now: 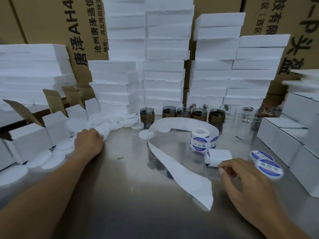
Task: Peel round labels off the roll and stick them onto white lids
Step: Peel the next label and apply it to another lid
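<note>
We are pinching the label strip (219, 156) with the right hand (241, 178) to peel; the left hand (89, 140) is curling onto lids (77, 125), grip hidden.

head cam | wide-angle | faces forward-down | close above steel table (120, 195)

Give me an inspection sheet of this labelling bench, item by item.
Surface: metal table, reflective.
Job's things: label roll upright; spent backing strip looping round to the front; white lids heaped at left; two labelled lids at right.
Clutter: dark cups and clear glasses in a row behind.
Hands: left hand rests on the lid heap, fingers hidden; right hand pinches the roll's free end.
Cables: nothing seen.
Surroundings: foam stacks, cartons, white boxes on both sides.
</note>
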A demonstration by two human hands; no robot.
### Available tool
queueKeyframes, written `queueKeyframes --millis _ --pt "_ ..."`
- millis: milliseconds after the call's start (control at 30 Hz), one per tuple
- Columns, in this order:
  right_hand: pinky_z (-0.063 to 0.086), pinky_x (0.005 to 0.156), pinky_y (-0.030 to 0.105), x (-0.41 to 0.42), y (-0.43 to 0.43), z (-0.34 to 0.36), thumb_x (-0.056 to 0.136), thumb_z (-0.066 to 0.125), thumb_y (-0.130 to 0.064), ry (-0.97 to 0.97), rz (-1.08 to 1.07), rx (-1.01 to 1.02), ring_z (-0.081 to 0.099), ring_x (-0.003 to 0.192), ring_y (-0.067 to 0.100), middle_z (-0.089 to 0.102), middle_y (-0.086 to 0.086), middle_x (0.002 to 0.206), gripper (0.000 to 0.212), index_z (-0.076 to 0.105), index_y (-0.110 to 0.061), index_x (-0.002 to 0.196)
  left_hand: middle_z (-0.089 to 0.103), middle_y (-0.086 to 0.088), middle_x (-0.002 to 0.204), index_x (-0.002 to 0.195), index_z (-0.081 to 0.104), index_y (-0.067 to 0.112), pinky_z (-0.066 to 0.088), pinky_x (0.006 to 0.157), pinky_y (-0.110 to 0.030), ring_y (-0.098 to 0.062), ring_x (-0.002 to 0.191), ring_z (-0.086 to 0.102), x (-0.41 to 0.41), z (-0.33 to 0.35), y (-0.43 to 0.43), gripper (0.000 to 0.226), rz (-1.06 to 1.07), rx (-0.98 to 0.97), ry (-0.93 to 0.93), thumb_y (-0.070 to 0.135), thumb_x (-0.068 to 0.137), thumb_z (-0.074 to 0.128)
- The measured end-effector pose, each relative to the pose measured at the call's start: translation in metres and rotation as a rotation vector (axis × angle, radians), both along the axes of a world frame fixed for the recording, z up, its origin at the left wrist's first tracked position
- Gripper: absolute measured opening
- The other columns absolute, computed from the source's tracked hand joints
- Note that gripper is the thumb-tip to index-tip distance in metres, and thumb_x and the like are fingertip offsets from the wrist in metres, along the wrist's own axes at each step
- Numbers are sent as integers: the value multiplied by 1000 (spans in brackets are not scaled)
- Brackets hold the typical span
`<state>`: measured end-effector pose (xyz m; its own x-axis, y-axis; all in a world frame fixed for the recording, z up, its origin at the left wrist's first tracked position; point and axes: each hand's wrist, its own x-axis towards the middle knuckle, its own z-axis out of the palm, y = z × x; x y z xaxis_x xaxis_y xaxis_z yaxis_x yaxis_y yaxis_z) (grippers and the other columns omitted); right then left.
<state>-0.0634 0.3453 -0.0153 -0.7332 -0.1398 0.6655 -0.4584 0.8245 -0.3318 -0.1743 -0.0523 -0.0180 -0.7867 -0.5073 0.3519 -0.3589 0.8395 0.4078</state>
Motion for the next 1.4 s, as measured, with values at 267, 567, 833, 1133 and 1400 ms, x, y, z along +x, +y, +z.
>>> queueKeyframes --millis 267,567,833,1133,1400 --pt "38 55 22 -1 1 -1 74 71 -2 39 6 14 47 61 9 50 -12 69 18 61 -17 77 59 -8 97 93 58 6 34 77 -26 -22 92 51 26 58 77 20 -244 331 422 22 98 48" --pt "38 59 14 10 1 5 90 54 -25 -63 19 -348 55 71 4 59 -15 75 5 59 -27 89 64 3 80 92 59 13 53 73 -21 -8 73 62 115 60 234 18 -733 1130 296 23 98 46" --pt "38 48 6 12 -2 21 90 57 -19 -387 232 -888 52 49 -6 63 -16 60 12 68 -22 89 71 -5 86 93 64 11 52 69 -22 -18 79 61 122 25 250 20 -767 1303 115 20 98 47" --pt "35 42 11 13 -14 21 89 58 -17 -534 363 -897 47 41 -1 62 -4 52 15 68 -14 79 70 -6 86 91 70 20 51 72 -30 -17 74 63 117 25 260 25 -869 1466 113 40 78 65" --pt "33 86 19 -19 7 6 83 65 -17 -136 -52 -222 44 105 6 55 -13 110 32 58 -27 113 66 -8 80 96 63 4 55 57 -24 -16 71 62 107 25 250 14 -715 1779 202 8 94 50"
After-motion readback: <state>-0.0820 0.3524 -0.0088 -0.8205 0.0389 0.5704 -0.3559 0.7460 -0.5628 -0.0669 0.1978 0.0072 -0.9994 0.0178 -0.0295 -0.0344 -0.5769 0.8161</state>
